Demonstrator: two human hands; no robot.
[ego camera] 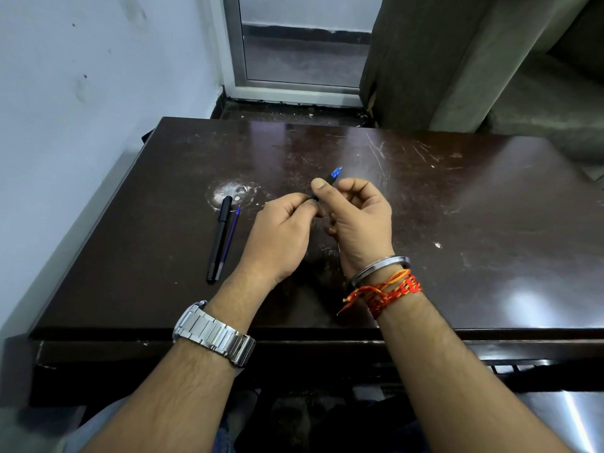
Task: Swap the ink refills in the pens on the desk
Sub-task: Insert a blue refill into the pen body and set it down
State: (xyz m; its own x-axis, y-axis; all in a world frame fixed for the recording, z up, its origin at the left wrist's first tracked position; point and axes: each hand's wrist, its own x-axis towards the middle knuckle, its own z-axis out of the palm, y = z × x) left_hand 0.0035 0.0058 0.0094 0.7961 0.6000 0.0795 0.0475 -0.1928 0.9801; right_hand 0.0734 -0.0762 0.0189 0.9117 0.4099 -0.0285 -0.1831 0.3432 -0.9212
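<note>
A dark pen with a blue end (334, 175) is held above the middle of the desk (457, 207). My right hand (358, 220) pinches it between thumb and fingers, blue end pointing up and away. My left hand (281, 237) grips the pen's lower end, fingertips touching the right hand. Most of the pen is hidden by the fingers. To the left, a black pen (219, 238) lies on the desk with a loose blue refill (229, 240) right beside it, both running near to far.
The dark scratched desk has a white scuffed patch (230, 191) just beyond the black pen. A pale wall (81, 93) stands on the left, a window frame (294, 89) behind, a curtain (457, 60) at back right. A keyboard tray edge (510, 367) shows below the front edge.
</note>
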